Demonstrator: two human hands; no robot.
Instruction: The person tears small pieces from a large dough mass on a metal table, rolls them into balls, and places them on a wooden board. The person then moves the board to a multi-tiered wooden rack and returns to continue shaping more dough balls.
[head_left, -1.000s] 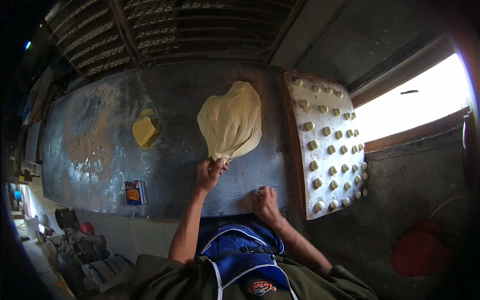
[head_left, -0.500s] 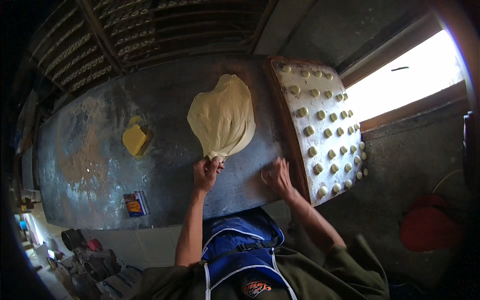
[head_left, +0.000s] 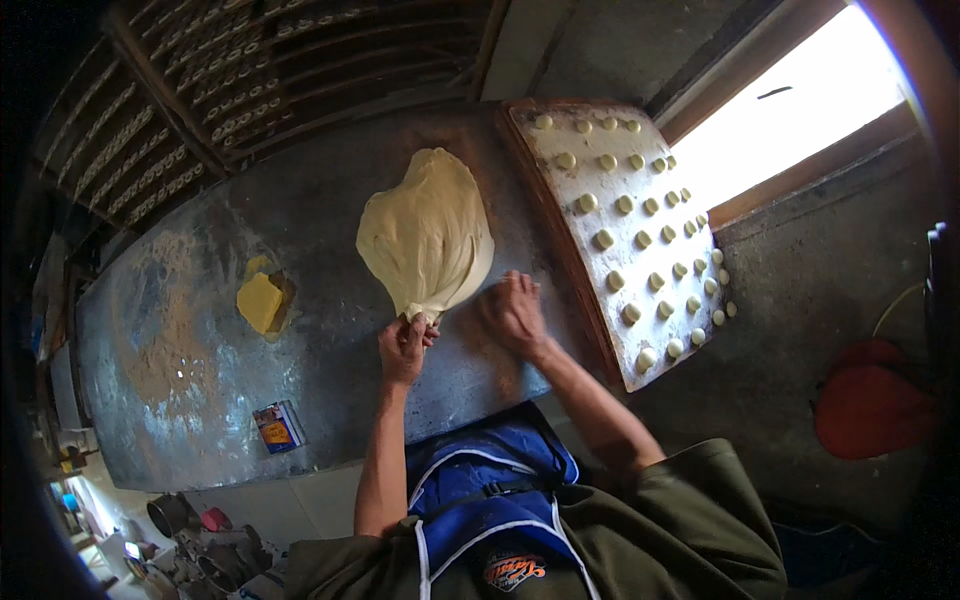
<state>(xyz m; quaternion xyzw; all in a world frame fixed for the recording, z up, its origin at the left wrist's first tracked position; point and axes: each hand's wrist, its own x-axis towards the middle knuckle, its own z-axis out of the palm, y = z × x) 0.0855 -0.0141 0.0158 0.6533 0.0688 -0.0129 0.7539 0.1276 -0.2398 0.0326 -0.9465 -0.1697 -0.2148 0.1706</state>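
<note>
A large, smooth, pale dough sheet (head_left: 425, 225) lies on the dark metal table (head_left: 200, 390), its lower end narrowed where my left hand (head_left: 405, 345) pinches it. My right hand (head_left: 515, 315) is down at the tabletop just right of the dough, fingers stretched forward, holding nothing that shows. To the left sits a yellow block of fat (head_left: 260, 300) with a greasy smear around it. A small blue and orange box (head_left: 278, 425) lies at the near left.
A tray (head_left: 525, 145) of small round dough pieces, with a wooden rim, is at the right. Racks of ring-shaped pieces (head_left: 200, 80) stand beyond the table. A bright window (head_left: 780, 110), a red object (head_left: 870, 410) and cluttered metal containers (head_left: 170, 520) surround it.
My right hand has moved forward from the table's near edge to beside the dough. My left hand still grips the dough's end. The view has shifted slightly.
</note>
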